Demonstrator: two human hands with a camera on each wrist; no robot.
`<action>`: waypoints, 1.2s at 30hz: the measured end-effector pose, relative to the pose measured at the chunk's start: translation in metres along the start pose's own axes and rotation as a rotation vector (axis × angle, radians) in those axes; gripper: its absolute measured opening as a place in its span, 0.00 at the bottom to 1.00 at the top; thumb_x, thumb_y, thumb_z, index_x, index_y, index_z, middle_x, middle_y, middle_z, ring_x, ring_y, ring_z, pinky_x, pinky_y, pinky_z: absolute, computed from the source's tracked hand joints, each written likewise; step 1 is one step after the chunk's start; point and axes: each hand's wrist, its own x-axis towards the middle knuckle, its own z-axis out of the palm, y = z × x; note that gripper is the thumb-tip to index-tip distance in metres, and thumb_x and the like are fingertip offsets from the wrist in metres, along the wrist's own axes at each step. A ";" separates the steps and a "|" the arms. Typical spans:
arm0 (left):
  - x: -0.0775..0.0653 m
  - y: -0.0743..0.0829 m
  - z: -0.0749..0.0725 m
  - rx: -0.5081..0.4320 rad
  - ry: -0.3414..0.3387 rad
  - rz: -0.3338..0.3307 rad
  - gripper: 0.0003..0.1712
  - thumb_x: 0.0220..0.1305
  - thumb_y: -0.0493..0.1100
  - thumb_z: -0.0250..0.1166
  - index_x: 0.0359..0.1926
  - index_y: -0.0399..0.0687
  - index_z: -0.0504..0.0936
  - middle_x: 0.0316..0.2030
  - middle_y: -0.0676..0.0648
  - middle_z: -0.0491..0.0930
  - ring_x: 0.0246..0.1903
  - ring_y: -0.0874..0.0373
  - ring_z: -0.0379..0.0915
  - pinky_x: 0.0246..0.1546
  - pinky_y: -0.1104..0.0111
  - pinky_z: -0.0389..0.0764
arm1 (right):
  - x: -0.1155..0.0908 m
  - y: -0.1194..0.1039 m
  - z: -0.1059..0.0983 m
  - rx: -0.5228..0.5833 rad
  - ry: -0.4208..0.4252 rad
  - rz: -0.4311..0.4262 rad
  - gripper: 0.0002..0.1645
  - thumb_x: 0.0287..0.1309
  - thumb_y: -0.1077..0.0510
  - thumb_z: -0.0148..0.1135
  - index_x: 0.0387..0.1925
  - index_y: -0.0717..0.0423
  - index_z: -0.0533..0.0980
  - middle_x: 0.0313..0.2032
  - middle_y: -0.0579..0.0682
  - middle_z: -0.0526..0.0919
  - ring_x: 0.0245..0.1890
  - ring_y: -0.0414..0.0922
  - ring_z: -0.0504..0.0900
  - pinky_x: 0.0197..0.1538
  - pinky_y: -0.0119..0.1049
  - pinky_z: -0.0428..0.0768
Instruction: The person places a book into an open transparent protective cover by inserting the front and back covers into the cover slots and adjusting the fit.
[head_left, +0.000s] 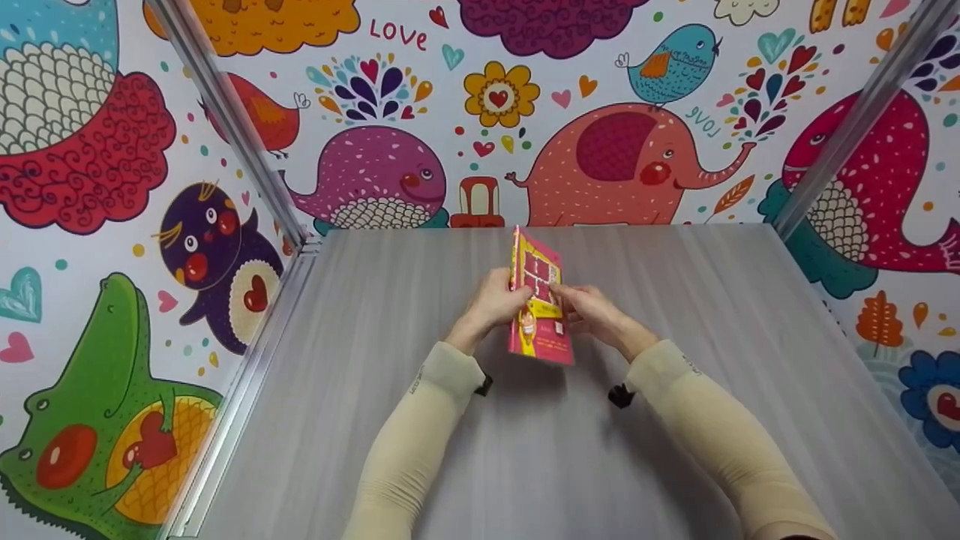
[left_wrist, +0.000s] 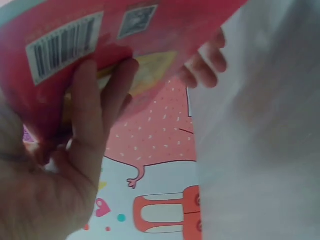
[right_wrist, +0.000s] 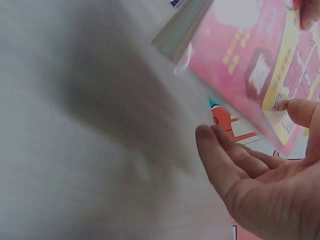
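A pink and yellow book [head_left: 549, 334] is held up on a slant above the table, its printed cover facing right. My left hand [head_left: 491, 304] grips it by the spine side, thumb on the front cover. In the left wrist view, two of that hand's fingers [left_wrist: 87, 100] press the back cover near a barcode [left_wrist: 65, 47]. On the other side, my right hand [right_wrist: 265, 185] touches the front cover near its edge with the thumb. Its other fingers stretch out straight, apart from the book. Page edges [right_wrist: 182, 32] show at one corner.
Beneath the hands lies a grey wood-grain table [head_left: 375, 300]. Walls printed with cartoon animals stand behind and at the sides, with a metal rail [head_left: 247, 360] along the left edge. Pale sleeves [head_left: 424, 420] cover both forearms.
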 end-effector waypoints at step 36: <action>0.021 -0.049 -0.001 0.034 0.155 -0.147 0.23 0.74 0.42 0.74 0.61 0.34 0.82 0.51 0.35 0.90 0.40 0.54 0.88 0.49 0.58 0.95 | 0.007 0.003 -0.021 -0.088 0.062 -0.120 0.40 0.71 0.61 0.68 0.80 0.68 0.68 0.44 0.49 0.89 0.33 0.41 0.90 0.36 0.36 0.92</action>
